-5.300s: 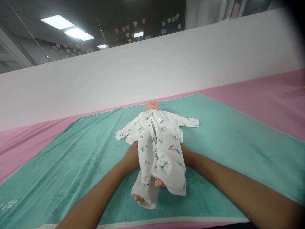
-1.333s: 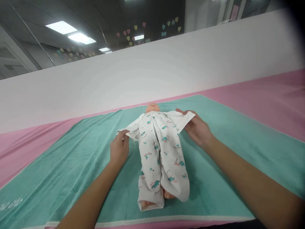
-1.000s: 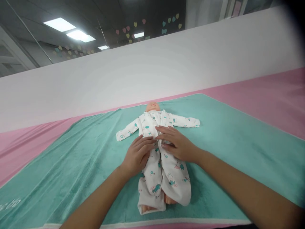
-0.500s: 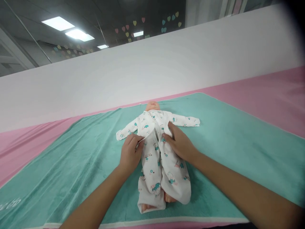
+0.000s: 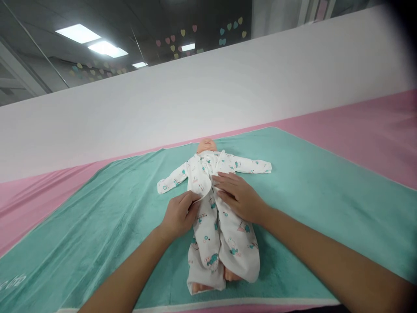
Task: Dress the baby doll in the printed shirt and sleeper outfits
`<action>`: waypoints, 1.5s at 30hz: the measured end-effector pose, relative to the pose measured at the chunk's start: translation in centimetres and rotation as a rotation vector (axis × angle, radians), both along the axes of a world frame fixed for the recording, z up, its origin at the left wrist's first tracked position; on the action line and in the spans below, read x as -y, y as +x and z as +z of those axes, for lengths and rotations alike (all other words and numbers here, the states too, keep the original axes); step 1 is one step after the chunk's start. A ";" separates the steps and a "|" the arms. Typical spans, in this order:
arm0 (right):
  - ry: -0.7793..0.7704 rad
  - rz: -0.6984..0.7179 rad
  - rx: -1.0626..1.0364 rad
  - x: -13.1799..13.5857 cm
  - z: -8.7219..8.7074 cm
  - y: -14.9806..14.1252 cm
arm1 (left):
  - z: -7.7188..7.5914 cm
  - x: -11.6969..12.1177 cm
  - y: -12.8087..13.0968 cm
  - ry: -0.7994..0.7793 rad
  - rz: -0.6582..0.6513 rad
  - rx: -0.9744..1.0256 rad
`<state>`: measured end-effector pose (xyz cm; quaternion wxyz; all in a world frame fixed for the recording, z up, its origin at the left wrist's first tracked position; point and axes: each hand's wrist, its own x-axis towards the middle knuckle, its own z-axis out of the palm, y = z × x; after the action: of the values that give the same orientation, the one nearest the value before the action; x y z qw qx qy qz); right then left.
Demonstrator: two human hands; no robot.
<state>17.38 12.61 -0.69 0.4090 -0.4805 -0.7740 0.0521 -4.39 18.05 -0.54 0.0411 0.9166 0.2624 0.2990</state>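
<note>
Hands rest side by side over the chest of a white printed sleepsuit (image 5: 208, 256) worn by a baby doll (image 5: 206, 146). The left hand (image 5: 177, 216) is closed on the edge of the suit's front flap (image 5: 198, 178), holding it across the doll's chest. The right hand (image 5: 239, 198) lies open and flat on the suit's other front panel (image 5: 231, 243), fingers spread toward the flap, gripping nothing. The doll lies on its back just beyond the wrists, its legs running down between the arms. Beneath it is a green towel (image 5: 325, 208), laid over a pink sheet (image 5: 365, 126).
</note>
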 end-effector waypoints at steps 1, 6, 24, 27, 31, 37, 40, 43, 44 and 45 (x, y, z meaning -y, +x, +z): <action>0.003 0.011 0.025 0.0 0.0 -0.1 | 0.0 0.0 -0.1 -0.024 0.000 -0.010; -0.036 0.019 -0.065 0.1 0.2 -0.2 | -0.4 0.3 -0.1 -0.087 0.003 -0.021; -0.297 -0.518 -0.182 -16.0 5.5 0.5 | -0.1 0.4 1.0 -0.273 -0.021 0.038; -0.237 -0.466 -0.167 -16.3 5.5 -1.6 | -0.2 0.2 1.2 -0.307 -0.006 0.045; -0.226 -0.471 -0.156 -15.5 4.2 -2.8 | -0.1 0.3 1.0 -0.342 -0.016 0.078; -0.225 -0.484 -0.223 -14.8 3.2 -1.7 | 1.0 -1.2 1.1 -0.350 0.187 0.328; -0.247 -0.478 -0.296 -15.3 3.2 -1.1 | 2.3 -3.5 2.6 -0.455 0.326 0.471; -0.276 -0.439 -0.370 -15.5 3.2 -0.6 | 3.8 -6.3 4.6 -0.585 0.384 0.512; -0.286 -0.418 -0.391 -15.6 3.1 -0.4 | 4.2 -7.2 5.2 -0.623 0.403 0.513; -0.296 -0.398 -0.411 -15.6 3.0 -0.3 | 4.6 -8.1 5.7 -0.655 0.425 0.514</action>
<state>17.08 28.20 2.33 0.4847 -0.6562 -0.5499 0.1790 1.29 26.16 4.02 0.3297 0.6776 0.5061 0.4195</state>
